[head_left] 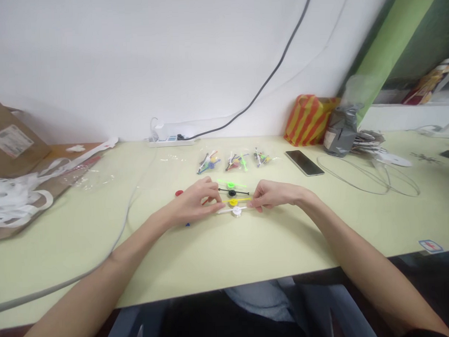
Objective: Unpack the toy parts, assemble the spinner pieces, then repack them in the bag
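Four thin plastic sticks with round toothed hubs lie in a column between my hands: a green one, a black one, a yellow one and a white one. My left hand pinches near the left end of the yellow stick, its thumb just above the white one. My right hand is closed at the yellow stick's right end. Part of a red stick shows behind my left fingers. A red disc and a tiny blue piece lie close to that hand.
Behind the sticks lie three clear bags of coloured parts. A phone is right of them. A grey cable crosses the left side. A striped bag and a power strip stand by the wall.
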A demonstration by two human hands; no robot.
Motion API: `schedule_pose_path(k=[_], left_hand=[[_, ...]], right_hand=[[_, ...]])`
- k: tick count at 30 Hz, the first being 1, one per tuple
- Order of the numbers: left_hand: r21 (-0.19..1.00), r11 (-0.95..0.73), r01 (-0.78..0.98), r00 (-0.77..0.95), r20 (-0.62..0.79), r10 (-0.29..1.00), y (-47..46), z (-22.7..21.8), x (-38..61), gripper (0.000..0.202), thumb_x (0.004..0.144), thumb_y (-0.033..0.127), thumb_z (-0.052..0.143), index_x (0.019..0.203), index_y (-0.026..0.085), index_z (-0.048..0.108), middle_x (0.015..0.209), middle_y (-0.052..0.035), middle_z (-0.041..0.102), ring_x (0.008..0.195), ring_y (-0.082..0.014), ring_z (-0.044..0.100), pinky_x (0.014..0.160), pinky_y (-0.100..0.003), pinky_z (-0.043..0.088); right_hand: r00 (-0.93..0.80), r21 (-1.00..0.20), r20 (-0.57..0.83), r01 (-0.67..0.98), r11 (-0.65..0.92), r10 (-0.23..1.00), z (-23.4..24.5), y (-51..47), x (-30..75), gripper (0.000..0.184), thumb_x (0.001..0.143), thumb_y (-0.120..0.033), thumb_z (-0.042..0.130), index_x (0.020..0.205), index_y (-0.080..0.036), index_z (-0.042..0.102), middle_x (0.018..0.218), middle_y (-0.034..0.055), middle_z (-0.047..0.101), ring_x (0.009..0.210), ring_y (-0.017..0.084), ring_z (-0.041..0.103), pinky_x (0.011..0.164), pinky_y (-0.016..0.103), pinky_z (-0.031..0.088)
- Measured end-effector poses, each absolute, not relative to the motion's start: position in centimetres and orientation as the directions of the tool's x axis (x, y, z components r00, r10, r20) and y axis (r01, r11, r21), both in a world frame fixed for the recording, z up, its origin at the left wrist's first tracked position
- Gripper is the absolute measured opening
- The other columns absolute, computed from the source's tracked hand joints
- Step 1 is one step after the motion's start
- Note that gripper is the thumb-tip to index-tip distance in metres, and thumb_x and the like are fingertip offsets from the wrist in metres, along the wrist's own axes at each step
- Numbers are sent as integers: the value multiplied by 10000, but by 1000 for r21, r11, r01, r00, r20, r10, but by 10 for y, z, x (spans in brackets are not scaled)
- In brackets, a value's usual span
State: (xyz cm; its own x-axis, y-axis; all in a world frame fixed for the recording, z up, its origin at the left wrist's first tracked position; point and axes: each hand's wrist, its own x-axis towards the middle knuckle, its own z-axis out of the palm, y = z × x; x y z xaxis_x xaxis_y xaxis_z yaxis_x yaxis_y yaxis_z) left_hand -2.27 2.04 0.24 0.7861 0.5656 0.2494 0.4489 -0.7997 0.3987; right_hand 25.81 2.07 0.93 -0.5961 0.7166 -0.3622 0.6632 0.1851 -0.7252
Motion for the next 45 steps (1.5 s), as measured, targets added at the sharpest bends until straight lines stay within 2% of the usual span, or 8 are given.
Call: schedule_pose_path(k=[7,14,19,22,27,30,33,45], left_hand=[[142,-789,598,671,450,589,45,3,-50,274,972,275,508,724,191,587,694,-30,573,776,-207,471,755,-346,379],[71,-741,667,624,492,608,55,5,-68,323,976,267,476,660,198,486,669,-28,577,766,-210,486,757,-360,386],[66,-702,709,594,481,645,56,20,-79,299,980,286,453,720,197,571,737,-40,632,821,-222,527,799,-370,406],[57,-691,721,607,430,668,56,23,-84,242,968,296,460,854,203,651,842,-46,678,904,-236,557,852,-385,412],[223,-654,723,568,348,746,60,10,-106,289,967,380,458,1012,221,695,1031,-57,698,1067,-248,561,965,-390,411],[391,-550,738,526,178,832,60,6,-124,326,926,508,541,1020,247,713,1009,-36,712,1010,-233,596,859,-331,443],[483,-507,714,571,18,821,57,9,-133,357,863,565,632,1044,270,720,1053,-16,720,965,-209,626,791,-288,442],[402,-533,745,536,116,836,56,-5,-127,268,877,470,616,996,237,679,1057,-30,695,978,-210,609,863,-312,464]], right_hand=[[-552,-702,-294,678,216,780,15,18,261,580,875,-657,567,622,-136,611,525,-31,412,496,80,310,512,266,229],[-461,-781,167,477,402,872,16,4,239,484,964,-518,526,629,-173,475,557,-62,301,523,84,267,516,251,214],[-449,-579,430,528,621,783,3,-7,215,203,985,-275,560,816,-172,605,751,-1,569,681,123,495,648,253,358],[-523,-435,517,521,734,678,-8,-9,206,93,978,-190,568,926,-174,643,913,56,608,873,176,554,786,288,423],[-564,-398,518,508,764,644,-22,-11,194,157,956,-149,587,1095,-177,654,1055,101,604,1012,234,537,893,364,451],[-557,-407,509,516,754,656,-24,-14,190,212,949,-107,564,1130,-179,648,1080,104,599,1033,242,524,918,391,453],[-550,-418,502,520,745,667,-24,-16,190,245,940,-72,540,1132,-182,645,1075,102,591,1029,241,520,924,399,456],[-507,-419,560,509,752,655,-17,-16,198,251,948,-77,483,1097,-200,643,1073,97,582,1028,242,529,921,411,461]])
